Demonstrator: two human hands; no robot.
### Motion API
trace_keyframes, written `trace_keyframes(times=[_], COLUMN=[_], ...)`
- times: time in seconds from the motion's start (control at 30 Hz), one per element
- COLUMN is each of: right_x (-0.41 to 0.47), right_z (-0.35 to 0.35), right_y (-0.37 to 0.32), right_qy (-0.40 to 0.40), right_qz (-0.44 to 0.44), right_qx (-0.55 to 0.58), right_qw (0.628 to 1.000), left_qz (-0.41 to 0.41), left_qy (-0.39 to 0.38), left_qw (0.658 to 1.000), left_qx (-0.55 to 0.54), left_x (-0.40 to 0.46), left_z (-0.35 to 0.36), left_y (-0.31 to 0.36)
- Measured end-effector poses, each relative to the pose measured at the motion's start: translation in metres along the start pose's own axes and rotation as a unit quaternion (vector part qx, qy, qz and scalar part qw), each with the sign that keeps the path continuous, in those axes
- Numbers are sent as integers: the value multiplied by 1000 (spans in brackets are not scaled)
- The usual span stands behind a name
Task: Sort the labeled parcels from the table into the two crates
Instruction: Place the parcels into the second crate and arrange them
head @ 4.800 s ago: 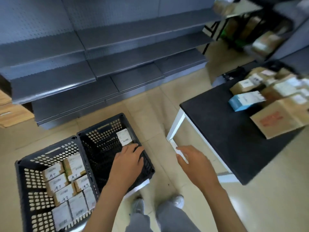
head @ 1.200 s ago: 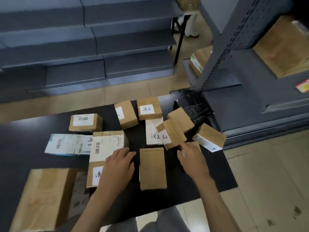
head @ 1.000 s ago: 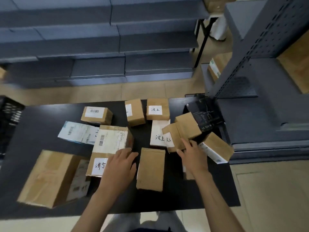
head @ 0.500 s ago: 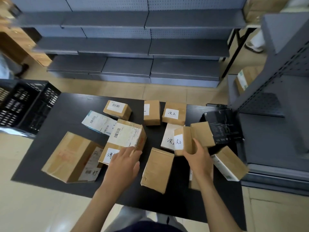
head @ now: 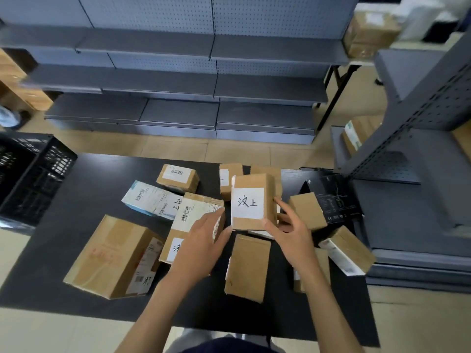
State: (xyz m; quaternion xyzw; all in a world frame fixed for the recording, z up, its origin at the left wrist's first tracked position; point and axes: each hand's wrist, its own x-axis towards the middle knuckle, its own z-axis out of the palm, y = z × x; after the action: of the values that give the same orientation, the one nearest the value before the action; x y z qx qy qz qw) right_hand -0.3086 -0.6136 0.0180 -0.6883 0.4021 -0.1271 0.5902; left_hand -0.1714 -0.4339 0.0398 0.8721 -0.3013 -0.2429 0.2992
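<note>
My right hand [head: 289,231] grips a small brown parcel [head: 252,201] with a white handwritten label, lifted above the black table [head: 84,200]. My left hand [head: 204,240] hovers open just left of it, thumb near its lower corner, above a barcoded parcel [head: 192,212]. Several other cardboard parcels lie around: a large box [head: 112,256] at the left, a plain one [head: 247,267] in front, a white-blue one [head: 150,200], small ones behind. A black crate [head: 28,174] stands at the table's left end.
Grey metal shelving [head: 178,80] runs along the back. A second grey shelf unit [head: 413,138] stands right of the table and holds a few boxes. A black carton [head: 334,197] lies at the table's right end. Beige floor surrounds the table.
My right hand has picked the labelled parcel out of the cluster and raised it, label facing me. My left hand moved up and right toward it. The view shifted left, showing the crate.
</note>
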Motion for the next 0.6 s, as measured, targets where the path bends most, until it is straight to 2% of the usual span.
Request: trace_keyframes(times=[0.1,0.2,0.3,0.43,0.5,0.6], right_x=[-11,-22,-33,-40,-42,-49], right_z=[34,67,97,135,153,178], right_y=[-14,-29,-36,-45,-51,-58], right_qy=[-22,-45,-68,-103,-117,-111], right_qz=[8,25,43,47,48,44], right_qx=[32,51,72,79,82,63], right_qw=[999,997,994,990,989,991], left_qz=[-8,-36,-62,-96,-96,-85], left_qy=[-7,-8,-13,-20,-22,29], left_qw=[998,985,952,887,865,874], left_qx=[-55,-170,-300,-452,-491,-478], left_x=[1,-4,-12,-22,-26,-32], left_z=[-18,-39,-63,-86,-95,-107], left_y=[-22,-40,-57,-90,-107,-124])
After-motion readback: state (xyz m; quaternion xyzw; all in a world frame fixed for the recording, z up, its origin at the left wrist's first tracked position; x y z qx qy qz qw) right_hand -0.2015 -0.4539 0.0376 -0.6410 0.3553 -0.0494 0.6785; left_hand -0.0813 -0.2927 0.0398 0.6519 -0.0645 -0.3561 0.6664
